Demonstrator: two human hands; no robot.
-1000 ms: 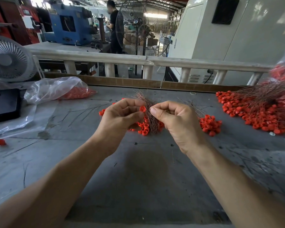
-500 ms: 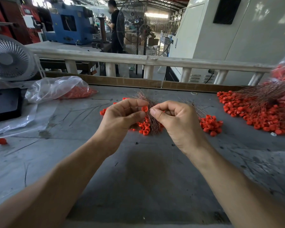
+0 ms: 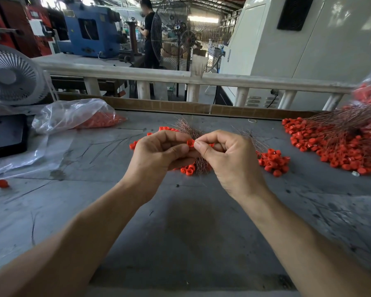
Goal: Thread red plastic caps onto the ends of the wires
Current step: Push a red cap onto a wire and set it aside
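Pinching one red cap (image 3: 190,143), left hand (image 3: 159,155) steadies it w/ opening toward right hand (image 3: 227,159), which pinches something hidden, prob a wire, to feed in.

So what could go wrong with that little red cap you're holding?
The red cap is pinched only at the fingertips of the left hand and right hand, so it might slip and drop among the loose caps. The thin wires could also bend or poke a finger.
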